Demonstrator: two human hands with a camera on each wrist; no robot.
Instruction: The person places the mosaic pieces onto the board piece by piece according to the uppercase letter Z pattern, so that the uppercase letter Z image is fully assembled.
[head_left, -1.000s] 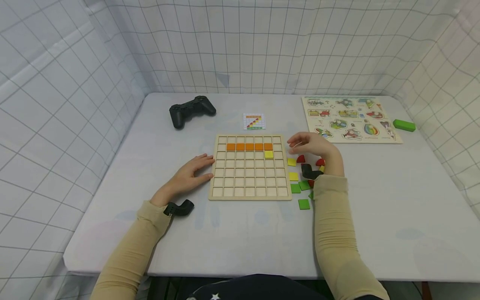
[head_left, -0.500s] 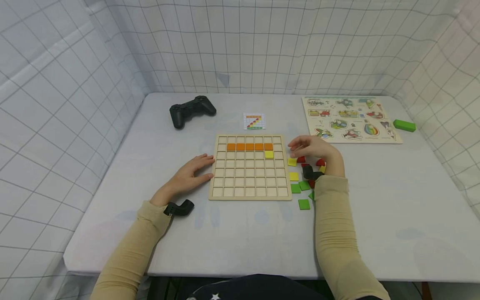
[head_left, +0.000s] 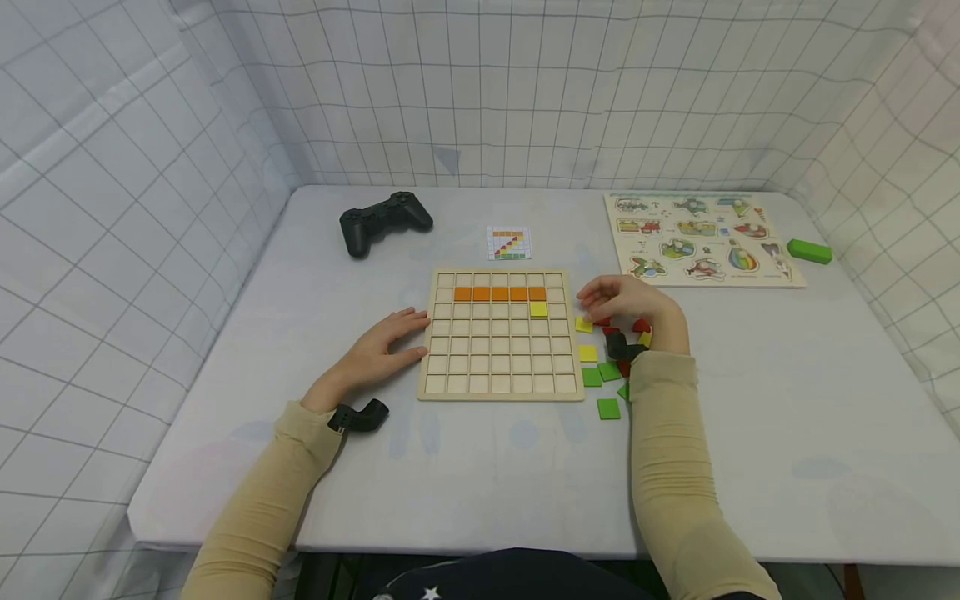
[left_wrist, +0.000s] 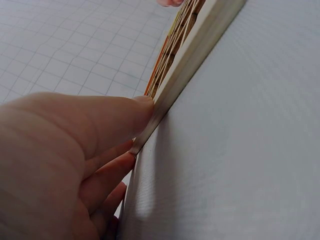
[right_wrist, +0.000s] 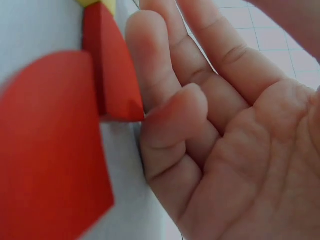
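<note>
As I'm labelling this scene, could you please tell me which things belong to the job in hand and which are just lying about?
Seemingly in use:
wooden grid board
orange tiles
yellow tiles
red pieces
green tiles
pattern card

Apparently lying about:
game controller
picture puzzle
green block

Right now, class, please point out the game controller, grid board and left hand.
Game controller (head_left: 385,216): head view, middle of its black body.
Grid board (head_left: 499,345): head view, a bare cell near the middle.
Left hand (head_left: 370,352): head view, the back of the hand.
</note>
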